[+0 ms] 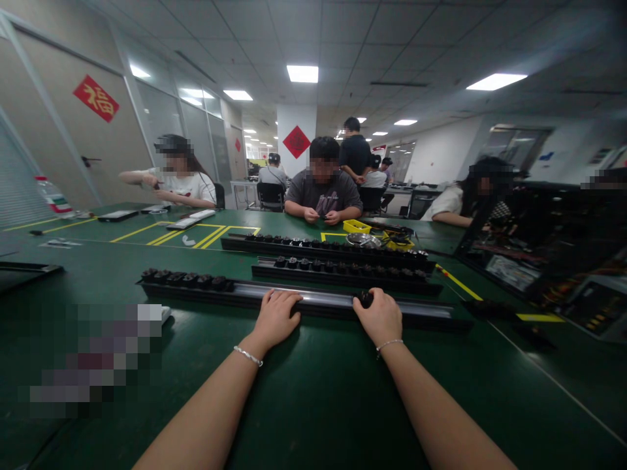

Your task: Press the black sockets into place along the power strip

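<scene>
A long black rail [323, 297] with a shiny metallic channel lies across the green table in front of me. My left hand [278, 318] rests on its near side around the middle, fingers laid over the edge and thumb apart. Farther right along the same rail, my right hand [381, 318] pinches a small black part [364, 299] at the channel; the fingers partly hide it. Similar small black parts [183, 279] sit in a row at the rail's left end. Behind it are a second rail [350, 269] and a third rail [235, 243], both carrying rows of such parts.
Yellow trays [356, 226] and a round metal dish [363, 240] stand beyond the rails. An open computer case [519, 241] is at the right. A blurred-out object [98, 359] lies at the left. Several people sit around; one opposite handles a small dark item.
</scene>
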Demonstrator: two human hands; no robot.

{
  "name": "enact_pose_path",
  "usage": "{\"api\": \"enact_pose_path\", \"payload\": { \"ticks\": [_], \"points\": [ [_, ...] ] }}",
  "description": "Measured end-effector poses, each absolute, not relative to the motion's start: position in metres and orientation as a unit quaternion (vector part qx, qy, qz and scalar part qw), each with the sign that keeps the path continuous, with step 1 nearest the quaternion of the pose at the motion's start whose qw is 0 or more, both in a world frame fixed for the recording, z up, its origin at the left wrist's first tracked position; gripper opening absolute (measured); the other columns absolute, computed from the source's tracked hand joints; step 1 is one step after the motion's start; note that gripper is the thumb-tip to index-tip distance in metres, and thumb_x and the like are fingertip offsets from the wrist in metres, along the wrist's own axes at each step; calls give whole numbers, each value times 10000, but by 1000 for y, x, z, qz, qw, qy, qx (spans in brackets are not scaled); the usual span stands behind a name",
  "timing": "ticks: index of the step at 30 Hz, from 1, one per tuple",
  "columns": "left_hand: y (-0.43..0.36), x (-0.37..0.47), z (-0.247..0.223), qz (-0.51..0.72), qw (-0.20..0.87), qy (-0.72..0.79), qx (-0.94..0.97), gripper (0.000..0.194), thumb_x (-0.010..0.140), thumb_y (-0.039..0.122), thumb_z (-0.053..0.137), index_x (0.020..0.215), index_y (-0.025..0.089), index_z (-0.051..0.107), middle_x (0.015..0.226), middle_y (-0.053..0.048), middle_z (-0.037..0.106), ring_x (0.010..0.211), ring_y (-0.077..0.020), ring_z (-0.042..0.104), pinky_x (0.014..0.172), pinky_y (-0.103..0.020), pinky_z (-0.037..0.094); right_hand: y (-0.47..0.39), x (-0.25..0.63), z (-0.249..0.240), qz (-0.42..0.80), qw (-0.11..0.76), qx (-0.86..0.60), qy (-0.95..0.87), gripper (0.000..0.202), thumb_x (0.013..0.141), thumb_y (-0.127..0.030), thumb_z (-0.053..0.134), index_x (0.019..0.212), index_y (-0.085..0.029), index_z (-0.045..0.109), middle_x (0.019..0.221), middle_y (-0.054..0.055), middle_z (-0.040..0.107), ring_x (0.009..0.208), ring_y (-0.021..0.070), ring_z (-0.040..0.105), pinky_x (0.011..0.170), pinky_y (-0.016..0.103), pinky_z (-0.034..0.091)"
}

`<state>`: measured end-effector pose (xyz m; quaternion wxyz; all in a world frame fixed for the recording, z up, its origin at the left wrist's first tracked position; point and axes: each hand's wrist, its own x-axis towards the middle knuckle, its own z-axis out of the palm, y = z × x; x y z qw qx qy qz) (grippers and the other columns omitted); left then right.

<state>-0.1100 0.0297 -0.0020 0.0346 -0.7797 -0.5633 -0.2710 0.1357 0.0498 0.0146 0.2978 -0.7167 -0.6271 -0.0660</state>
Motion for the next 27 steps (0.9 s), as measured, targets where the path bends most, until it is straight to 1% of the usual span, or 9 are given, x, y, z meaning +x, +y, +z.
{"api": "enact_pose_path", "payload": {
  "ticks": [2, 3, 7, 13, 22, 27],
  "points": [
    [30, -110, -2, -271, 36, -562, -781, 329, 778, 261, 500, 1101, 300, 550, 1172, 3, 618, 1124, -204, 514, 1075, -451, 191, 51, 136, 14, -65, 295, -711, -635, 379, 764, -441, 499, 1009, -160, 570, 941, 100, 631, 944, 239, 537, 810, 337, 351],
    [30, -110, -3, -272, 37, -561, -781, 330, 776, 258, 501, 1100, 299, 550, 1171, 4, 619, 1123, -203, 515, 1072, -452, 194, 52, 136, 14, -61, 293, -709, -639, 364, 771, -436, 491, 1002, -168, 579, 948, 95, 635, 953, 237, 534, 816, 338, 346],
    [30, -110, -3, -273, 39, -562, -780, 330, 769, 244, 507, 1092, 296, 553, 1171, 9, 618, 1124, -201, 513, 1072, -453, 191, 53, 136, 13, -55, 291, -707, -642, 287, 780, -415, 476, 883, -187, 615, 922, 74, 647, 932, 227, 534, 812, 326, 338],
    [30, -110, -2, -276, 33, -563, -778, 329, 771, 251, 502, 1094, 297, 553, 1174, 5, 616, 1123, -200, 510, 1067, -450, 194, 50, 136, 16, -54, 291, -712, -636, 274, 778, -404, 473, 837, -177, 615, 881, 74, 645, 913, 224, 535, 792, 317, 344],
    [30, -110, -3, -274, 37, -562, -779, 328, 776, 258, 500, 1098, 295, 553, 1173, 2, 618, 1124, -202, 509, 1068, -448, 190, 50, 138, 17, -46, 289, -725, -623, 286, 775, -385, 479, 893, -166, 623, 905, 89, 645, 935, 225, 540, 805, 319, 350],
    [31, -110, -3, -270, 33, -561, -782, 329, 778, 259, 502, 1101, 297, 551, 1183, 3, 613, 1129, -203, 508, 1068, -457, 189, 50, 138, 16, -52, 293, -722, -625, 291, 775, -390, 480, 891, -165, 625, 901, 92, 645, 923, 226, 543, 801, 319, 355]
  ]
}}
